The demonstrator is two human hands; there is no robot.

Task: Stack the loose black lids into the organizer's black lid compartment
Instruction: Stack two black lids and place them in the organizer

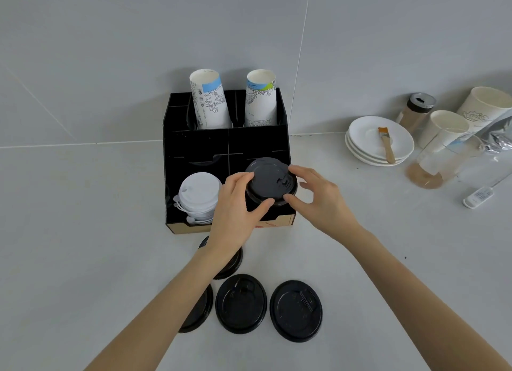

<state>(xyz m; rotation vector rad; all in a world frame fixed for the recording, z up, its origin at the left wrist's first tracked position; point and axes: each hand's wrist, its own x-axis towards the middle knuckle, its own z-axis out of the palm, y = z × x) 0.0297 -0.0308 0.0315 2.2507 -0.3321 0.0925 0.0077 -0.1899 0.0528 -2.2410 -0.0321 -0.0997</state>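
A black organizer (199,146) stands against the wall. Over its front right compartment, a black lid (270,181) rests on a stack of black lids, and both hands grip it. My left hand (235,204) pinches its left edge with thumb and fingers. My right hand (315,196) holds its right edge. On the counter in front lie several loose black lids: one (241,302) in the middle, one (296,310) to its right, one (199,312) partly under my left forearm, and one (234,262) half hidden below my left wrist.
White lids (198,194) fill the organizer's front left compartment, and two paper cup stacks (210,99) stand in its back slots. To the right are stacked white plates (365,146) with a brush (386,145), paper cups (446,131), a shaker jar (417,111) and a glass (435,165).
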